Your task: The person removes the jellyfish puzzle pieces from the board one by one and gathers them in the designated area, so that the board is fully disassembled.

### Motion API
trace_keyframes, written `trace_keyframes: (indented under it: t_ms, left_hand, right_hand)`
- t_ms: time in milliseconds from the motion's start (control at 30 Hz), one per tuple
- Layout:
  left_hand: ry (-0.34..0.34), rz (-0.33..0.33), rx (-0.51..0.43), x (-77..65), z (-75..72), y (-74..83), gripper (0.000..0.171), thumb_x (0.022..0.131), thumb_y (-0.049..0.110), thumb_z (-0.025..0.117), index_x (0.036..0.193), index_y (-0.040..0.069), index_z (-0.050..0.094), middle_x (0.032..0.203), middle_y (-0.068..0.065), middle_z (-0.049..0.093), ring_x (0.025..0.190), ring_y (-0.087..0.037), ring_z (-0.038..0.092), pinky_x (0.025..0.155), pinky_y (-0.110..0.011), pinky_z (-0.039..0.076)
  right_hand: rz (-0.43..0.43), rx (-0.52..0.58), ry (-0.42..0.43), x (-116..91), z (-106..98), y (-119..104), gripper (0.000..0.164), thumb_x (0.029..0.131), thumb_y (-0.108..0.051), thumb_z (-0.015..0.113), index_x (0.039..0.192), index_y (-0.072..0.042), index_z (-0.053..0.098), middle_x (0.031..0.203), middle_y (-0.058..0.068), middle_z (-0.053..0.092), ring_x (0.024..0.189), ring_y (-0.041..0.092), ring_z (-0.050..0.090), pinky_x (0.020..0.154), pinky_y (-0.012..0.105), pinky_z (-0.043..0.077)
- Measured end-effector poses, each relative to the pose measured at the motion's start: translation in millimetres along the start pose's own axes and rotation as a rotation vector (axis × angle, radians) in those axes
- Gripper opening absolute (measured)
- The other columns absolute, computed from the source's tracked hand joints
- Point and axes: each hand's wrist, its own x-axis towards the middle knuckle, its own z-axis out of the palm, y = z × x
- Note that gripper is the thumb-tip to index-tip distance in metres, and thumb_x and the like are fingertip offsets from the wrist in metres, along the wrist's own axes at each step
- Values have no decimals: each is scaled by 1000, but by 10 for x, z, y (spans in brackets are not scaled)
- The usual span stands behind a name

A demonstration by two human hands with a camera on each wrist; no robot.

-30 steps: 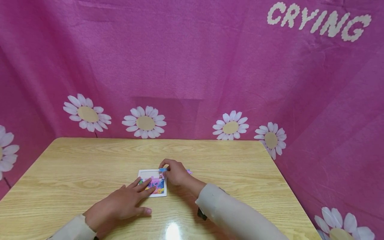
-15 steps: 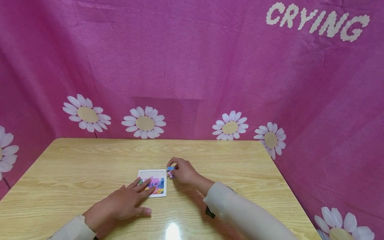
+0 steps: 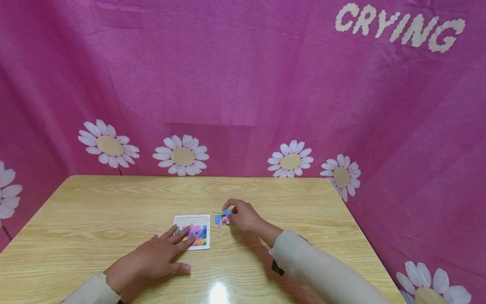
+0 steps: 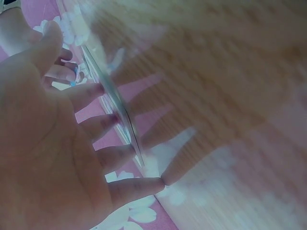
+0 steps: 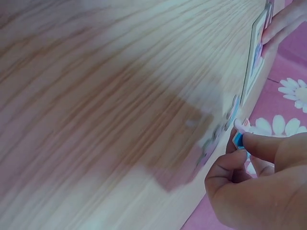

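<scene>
Puzzle frame (image 3: 197, 220) on tabletop (image 3: 125, 202): lower part filled, upper strip bare, so roughly partway. Left hand (image 3: 159, 255) spread on it, grasping nothing. Right hand (image 3: 244, 216) pinches a puzzle piece (image 3: 227, 212) just right of it; loose piece (image 3: 218, 219) alongside. Both look unplaced.

White capital letters (image 3: 400, 28) spelling "CRYING" stand on the pink cloth (image 3: 228, 67).

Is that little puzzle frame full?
Not full: colourful pieces cover the near part of the puzzle frame, but its far strip shows bare and pale.
</scene>
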Motion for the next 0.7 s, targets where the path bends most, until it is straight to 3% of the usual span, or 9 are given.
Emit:
trace_keyframes:
  t_ms: [500, 700]
  left_hand:
    - [-3, -6, -17, -4, -1, 0, 84, 90, 70, 62, 159, 28, 41, 171, -2, 25, 156, -43, 18, 108, -81, 25]
    - [-7, -12, -18, -9, -2, 3, 84, 90, 70, 62, 159, 28, 41, 171, -1, 25, 157, -43, 17, 109, -80, 25]
  right_hand:
    - [32, -9, 19, -95, -209, 196, 15, 98, 2, 65, 105, -11, 68, 90, 6, 65, 82, 18, 55, 66, 29, 44]
    - [53, -14, 37, -122, -258, 294, 15, 97, 2, 67, 103, -12, 68, 86, 6, 64, 77, 17, 53, 62, 27, 42]
